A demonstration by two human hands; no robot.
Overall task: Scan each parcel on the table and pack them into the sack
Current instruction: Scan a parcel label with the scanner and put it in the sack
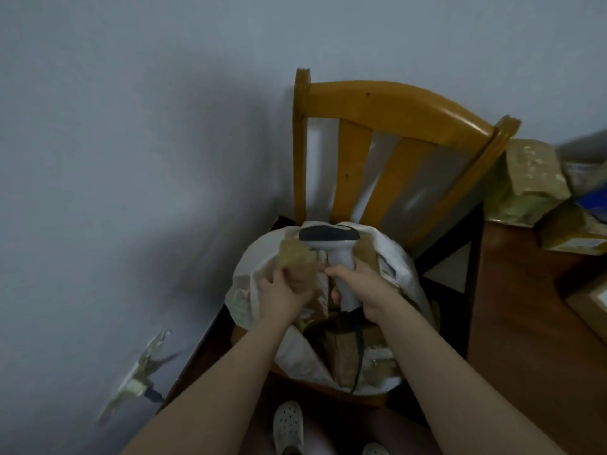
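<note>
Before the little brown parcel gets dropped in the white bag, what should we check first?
1. Grip of the left hand on the small parcel: ok.
2. Grip of the right hand on the scanner: ok.
3. Mouth of the sack open under the small parcel: ok.
4. This parcel scanned: cannot tell.
5. Room left in the sack: cannot tell, the boxes inside sit high.
6. The table finished: not ok, the waiting parcels lie there.

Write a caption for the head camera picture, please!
Left hand holds a parcel over the sack; right hand grips the scanner.
</note>
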